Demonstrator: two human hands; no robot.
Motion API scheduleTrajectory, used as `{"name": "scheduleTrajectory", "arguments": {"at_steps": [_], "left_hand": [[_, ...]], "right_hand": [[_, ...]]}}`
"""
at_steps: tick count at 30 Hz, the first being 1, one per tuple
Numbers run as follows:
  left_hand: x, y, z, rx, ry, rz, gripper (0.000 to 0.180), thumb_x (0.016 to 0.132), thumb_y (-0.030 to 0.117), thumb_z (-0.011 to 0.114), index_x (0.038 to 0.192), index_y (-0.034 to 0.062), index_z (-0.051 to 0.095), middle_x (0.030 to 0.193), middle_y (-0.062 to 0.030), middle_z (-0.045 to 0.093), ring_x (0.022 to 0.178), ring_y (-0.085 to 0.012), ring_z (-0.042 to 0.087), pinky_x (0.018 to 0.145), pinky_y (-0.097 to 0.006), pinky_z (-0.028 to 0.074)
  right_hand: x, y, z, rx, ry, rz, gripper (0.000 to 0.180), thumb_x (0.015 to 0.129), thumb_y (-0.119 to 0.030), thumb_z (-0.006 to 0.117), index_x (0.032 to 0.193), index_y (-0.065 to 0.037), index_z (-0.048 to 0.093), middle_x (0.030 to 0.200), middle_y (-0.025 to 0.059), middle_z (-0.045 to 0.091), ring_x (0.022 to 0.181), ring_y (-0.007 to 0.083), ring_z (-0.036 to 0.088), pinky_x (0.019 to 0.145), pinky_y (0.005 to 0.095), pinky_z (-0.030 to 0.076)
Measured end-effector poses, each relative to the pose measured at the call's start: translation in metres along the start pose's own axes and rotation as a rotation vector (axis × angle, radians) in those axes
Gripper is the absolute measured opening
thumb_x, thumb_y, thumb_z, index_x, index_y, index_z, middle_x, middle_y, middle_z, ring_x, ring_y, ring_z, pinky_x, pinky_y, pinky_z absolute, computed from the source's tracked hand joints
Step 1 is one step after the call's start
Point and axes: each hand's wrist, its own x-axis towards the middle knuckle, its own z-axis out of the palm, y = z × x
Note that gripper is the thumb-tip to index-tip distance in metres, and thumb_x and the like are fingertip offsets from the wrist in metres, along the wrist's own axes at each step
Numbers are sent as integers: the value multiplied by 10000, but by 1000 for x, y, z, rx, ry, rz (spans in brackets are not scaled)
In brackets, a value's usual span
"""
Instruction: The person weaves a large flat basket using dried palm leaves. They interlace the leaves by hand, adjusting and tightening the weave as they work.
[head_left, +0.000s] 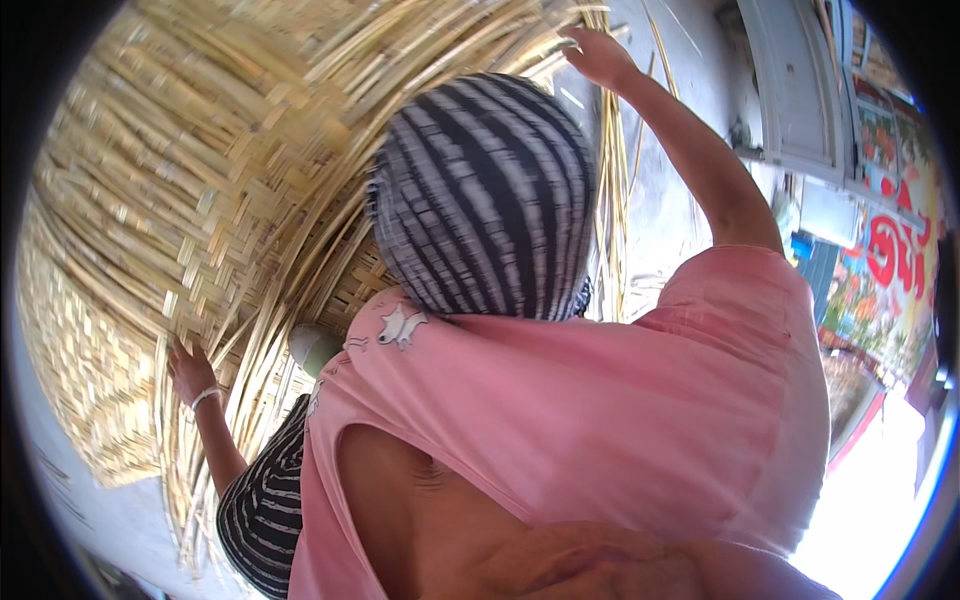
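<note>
A large woven mat of pale yellow split strips [215, 190] spreads under and ahead of me, part woven tight, part loose strips. My left hand [192, 375], with a white band at the wrist, rests at the near left on the mat's loose strips, its fingers apart. Stretched far ahead to the right, my right hand [597, 58] is by the far strip ends, with fingers spread and bent a little. No strip shows clearly gripped in either hand. My knee in dark striped cloth [480, 200] covers the middle of the work.
Long loose strips [612, 210] run along the mat's right edge on a grey floor [655, 240]. A pale grey-green rounded thing [316, 348] sits beside my knee. A grey metal frame or cabinet [795, 80] and a colourful printed sheet [890, 230] stand to the right.
</note>
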Motion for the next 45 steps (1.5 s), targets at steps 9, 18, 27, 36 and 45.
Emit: {"name": "scheduleTrajectory", "arguments": {"at_steps": [9, 18, 27, 36, 45], "left_hand": [[37, -76, -108, -337, -397, 245, 571, 1027, 370, 600, 1426, -33, 535, 1340, -279, 643, 1279, -347, 624, 1050, -394, 490], [65, 57, -254, -245, -246, 481, 515, 1048, 291, 592, 1464, -4, 518, 1442, -226, 590, 1330, -346, 583, 1084, -424, 478], [19, 137, -232, -71, -434, 602, 487, 996, 295, 653, 1383, 5, 594, 1375, -215, 637, 1293, -379, 593, 1092, -430, 468], [40, 86, -215, -163, -375, 513, 474, 999, 263, 635, 1368, -30, 589, 1339, -243, 650, 1252, -366, 630, 1060, -430, 495], [32, 111, -205, -207, -437, 555, 482, 996, 272, 650, 1372, -24, 587, 1328, -246, 660, 1217, -359, 658, 1023, -418, 521]], "right_hand": [[-231, 119, 100, 208, -340, 884, 401, 933, -407, 598, 1259, -186, 674, 1326, 141, 677, 1246, 352, 634, 1046, 474, 497], [-222, 95, 145, 700, -246, 939, 320, 998, -360, 506, 1131, -155, 712, 1067, 158, 755, 1052, 312, 723, 901, 452, 560], [-226, 127, 122, 259, -19, 1169, 414, 953, -319, 592, 1356, -231, 619, 1373, 140, 636, 1255, 365, 615, 1073, 477, 485], [-255, 161, 136, 340, -326, 1224, 411, 949, -398, 562, 1305, -226, 675, 1343, 123, 668, 1263, 325, 625, 1048, 460, 490], [-293, 194, 140, 705, 50, 1205, 420, 983, -470, 553, 1137, -120, 726, 906, 89, 762, 812, 221, 735, 800, 373, 564]]}}
